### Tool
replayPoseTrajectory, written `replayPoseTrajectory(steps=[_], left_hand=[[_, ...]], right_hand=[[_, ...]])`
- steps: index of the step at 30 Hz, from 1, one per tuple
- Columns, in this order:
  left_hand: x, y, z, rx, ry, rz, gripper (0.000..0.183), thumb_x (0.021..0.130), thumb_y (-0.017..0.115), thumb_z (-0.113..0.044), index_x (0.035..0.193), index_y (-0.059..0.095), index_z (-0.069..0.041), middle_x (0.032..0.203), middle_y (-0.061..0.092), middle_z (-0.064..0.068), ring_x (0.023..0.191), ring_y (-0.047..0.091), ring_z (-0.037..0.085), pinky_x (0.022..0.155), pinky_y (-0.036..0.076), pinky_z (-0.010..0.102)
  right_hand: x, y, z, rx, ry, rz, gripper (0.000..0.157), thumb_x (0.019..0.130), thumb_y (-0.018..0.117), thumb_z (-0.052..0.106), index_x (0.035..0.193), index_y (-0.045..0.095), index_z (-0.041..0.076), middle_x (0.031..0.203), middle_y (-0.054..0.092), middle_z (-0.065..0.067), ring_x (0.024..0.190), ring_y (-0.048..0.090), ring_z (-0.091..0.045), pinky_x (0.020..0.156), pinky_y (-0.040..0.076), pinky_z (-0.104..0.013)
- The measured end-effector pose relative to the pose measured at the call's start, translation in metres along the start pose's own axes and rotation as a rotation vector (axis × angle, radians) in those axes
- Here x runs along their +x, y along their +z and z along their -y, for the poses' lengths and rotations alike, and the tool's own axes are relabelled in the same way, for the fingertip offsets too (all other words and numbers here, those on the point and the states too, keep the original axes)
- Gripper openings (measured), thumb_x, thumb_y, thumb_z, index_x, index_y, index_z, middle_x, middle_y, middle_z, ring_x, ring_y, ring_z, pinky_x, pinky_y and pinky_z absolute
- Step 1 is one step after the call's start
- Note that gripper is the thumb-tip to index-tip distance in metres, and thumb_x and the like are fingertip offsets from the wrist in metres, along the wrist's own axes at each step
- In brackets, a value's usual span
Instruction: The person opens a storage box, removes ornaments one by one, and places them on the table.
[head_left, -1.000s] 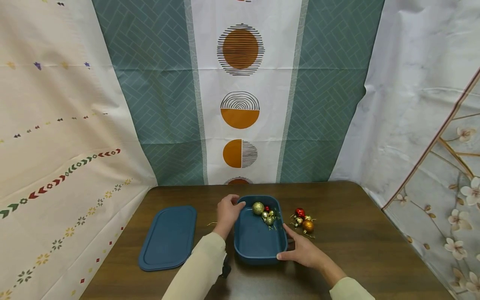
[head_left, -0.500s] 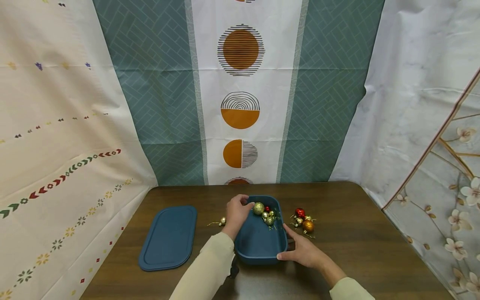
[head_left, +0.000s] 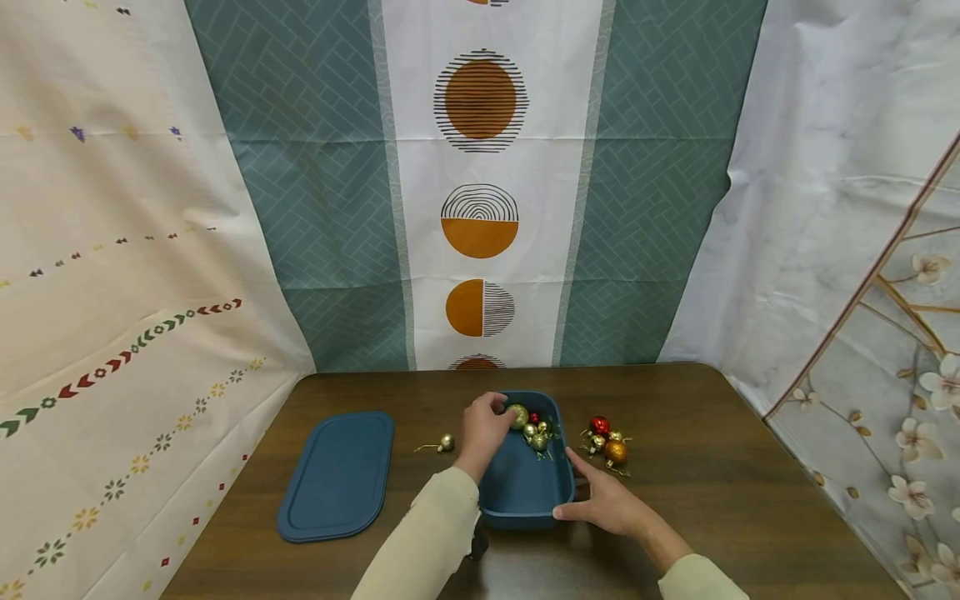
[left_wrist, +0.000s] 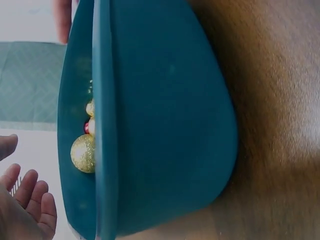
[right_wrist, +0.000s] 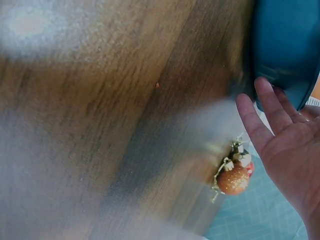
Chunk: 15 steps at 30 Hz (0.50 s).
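A blue rectangular box (head_left: pixel 525 492) stands on the table. Inside it, toward the far end, lie a gold glitter ball ornament (left_wrist: pixel 83 153) and several smaller gold and red ball ornaments (head_left: pixel 539 442). My left hand (head_left: pixel 483 433) hovers over the box's left rim beside the glitter ball, its fingers loosely bent and holding nothing; the left wrist view shows the palm and fingers (left_wrist: pixel 37 202) apart from the balls. Against the box's right wall rests my right hand (head_left: pixel 607 500), thumb at the near right corner and fairly straight fingers (right_wrist: pixel 272 107) along the side.
A flat blue lid (head_left: pixel 337 475) lies on the table (head_left: pixel 712 483) at the left. One small gold ball ornament (head_left: pixel 447 442) sits between lid and box. Right of the box is a cluster with an orange ball ornament (head_left: pixel 616 452), a red one (head_left: pixel 599 425) and small gold ones.
My left hand has moved right, from the box's left rim to over its interior near the glitter ball. The small gold ornament behind it has come into view. My right hand stays put.
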<state>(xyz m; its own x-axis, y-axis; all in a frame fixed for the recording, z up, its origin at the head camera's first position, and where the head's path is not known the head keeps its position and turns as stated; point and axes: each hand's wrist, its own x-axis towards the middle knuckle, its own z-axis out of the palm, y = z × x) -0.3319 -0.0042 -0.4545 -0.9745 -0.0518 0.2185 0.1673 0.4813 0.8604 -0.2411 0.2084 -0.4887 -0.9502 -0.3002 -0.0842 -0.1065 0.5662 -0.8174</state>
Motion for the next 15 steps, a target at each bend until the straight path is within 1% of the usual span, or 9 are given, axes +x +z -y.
replayPoseTrajectory(steps=[3, 6, 10, 15], left_hand=[[-0.002, 0.005, 0.0, 0.007, 0.005, 0.006, 0.025, 0.088, 0.075, -0.013, 0.11, 0.071, -0.003, 0.1, 0.067, 0.012, 0.093, 0.062, 0.028, 0.078, 0.052, 0.045], [-0.004, 0.009, 0.0, 0.0, 0.003, 0.026, 0.027, 0.089, 0.075, -0.014, 0.113, 0.07, -0.002, 0.103, 0.067, 0.014, 0.095, 0.061, 0.028, 0.078, 0.052, 0.045], [-0.006, 0.016, 0.001, -0.008, -0.018, 0.049, 0.031, 0.089, 0.075, -0.018, 0.116, 0.07, -0.003, 0.107, 0.067, 0.014, 0.095, 0.062, 0.028, 0.077, 0.053, 0.044], [-0.009, 0.025, 0.005, 0.006, -0.032, 0.05, 0.032, 0.089, 0.076, -0.021, 0.116, 0.07, -0.003, 0.1, 0.066, 0.009, 0.086, 0.063, 0.023, 0.072, 0.054, 0.04]], right_hand=[[0.0, 0.0, -0.001, 0.002, 0.0, -0.002, 0.103, 0.081, 0.082, 0.037, 0.158, 0.021, 0.004, 0.143, 0.047, -0.024, 0.121, 0.054, -0.035, 0.1, 0.04, -0.062], [-0.001, 0.0, -0.001, 0.009, 0.004, -0.002, 0.103, 0.081, 0.082, 0.036, 0.158, 0.021, 0.004, 0.142, 0.048, -0.024, 0.119, 0.055, -0.035, 0.099, 0.041, -0.061], [-0.002, 0.0, 0.001, 0.006, 0.018, -0.006, 0.103, 0.081, 0.082, 0.037, 0.158, 0.022, 0.005, 0.143, 0.047, -0.025, 0.119, 0.056, -0.035, 0.099, 0.041, -0.062], [-0.002, 0.0, 0.002, 0.005, 0.022, -0.01, 0.102, 0.081, 0.082, 0.037, 0.158, 0.022, 0.005, 0.142, 0.048, -0.025, 0.117, 0.057, -0.034, 0.098, 0.041, -0.063]])
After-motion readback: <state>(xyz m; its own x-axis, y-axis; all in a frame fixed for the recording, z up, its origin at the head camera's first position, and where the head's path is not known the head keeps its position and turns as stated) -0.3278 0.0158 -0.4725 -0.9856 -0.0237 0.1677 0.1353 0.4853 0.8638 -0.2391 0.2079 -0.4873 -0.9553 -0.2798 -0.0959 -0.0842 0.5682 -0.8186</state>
